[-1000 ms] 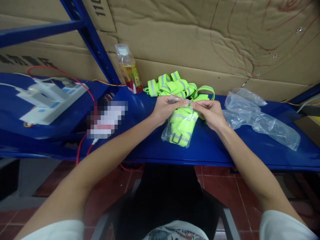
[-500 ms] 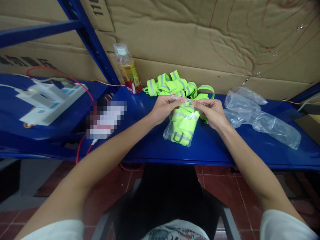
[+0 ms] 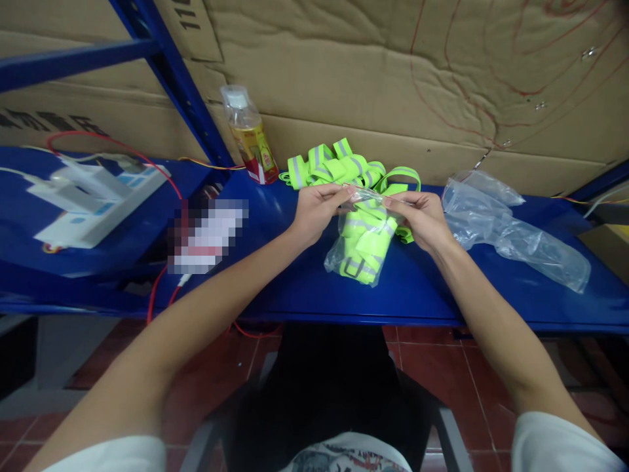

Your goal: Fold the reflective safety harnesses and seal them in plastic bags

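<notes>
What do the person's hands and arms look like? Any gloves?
No gloves: the left hand and right hand are bare, with no watch or bracelet showing. The forearms are bare too, below short, whitish sleeves without visible markings.

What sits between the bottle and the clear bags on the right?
Head view: a green strap pile, with the left hand, bag of straps and right hand in front.

Head view: I am looking from above the near side of the blue tabletop [image 3: 295,285].
Tabletop: I am facing forward and down onto it, from close by.
Cardboard [image 3: 314,85]: it is closing off my view behind the tabletop.
</notes>
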A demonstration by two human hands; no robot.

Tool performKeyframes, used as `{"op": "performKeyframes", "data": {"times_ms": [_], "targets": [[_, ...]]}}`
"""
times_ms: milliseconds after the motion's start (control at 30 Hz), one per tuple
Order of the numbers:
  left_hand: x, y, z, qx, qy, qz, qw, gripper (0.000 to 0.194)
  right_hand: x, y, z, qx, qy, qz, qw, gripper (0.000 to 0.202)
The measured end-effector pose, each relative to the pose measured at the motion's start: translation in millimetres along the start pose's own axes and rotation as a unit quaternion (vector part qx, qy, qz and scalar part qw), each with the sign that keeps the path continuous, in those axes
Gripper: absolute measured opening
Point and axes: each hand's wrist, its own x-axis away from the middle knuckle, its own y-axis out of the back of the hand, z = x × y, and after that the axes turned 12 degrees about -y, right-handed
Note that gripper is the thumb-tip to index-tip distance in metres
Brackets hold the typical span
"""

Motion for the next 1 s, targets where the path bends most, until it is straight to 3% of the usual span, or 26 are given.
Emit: {"op": "performKeyframes", "data": {"times_ms": [167,367,467,700,867,1000], "targets": [[2,-0.4,-2,-0.01,-0.012,0.014,1.0,0.039,2,-5,-2,-0.004,-0.021,0.026,0.999,0.041],[4,-3.1,-8,-0.006,-0.003,0.036,0.999,0.042,0,-4,-6,-0.007,0.029,0.025,0.999,0.041],[5,-3.2,-10,0.0,0.01,0.063,0.998,0.039,0,-2,-6,0.001,0.052,0.031,0.998,0.039],[6,-4.2,-12,-0.018,0.014,0.047,0.999,0.032,1,-2,-6,0.015,0.048,0.029,0.998,0.033],[3,-2.8,-7,-0.015,0.037,0.084,0.996,0.035,4,-1,-4,0.028,0.062,0.048,0.997,0.032],[4,-2.9,-5,-0.043,0.015,0.086,0.995,0.032,7,-3,-2,0.037,0.06,0.053,0.996,0.033]]}}
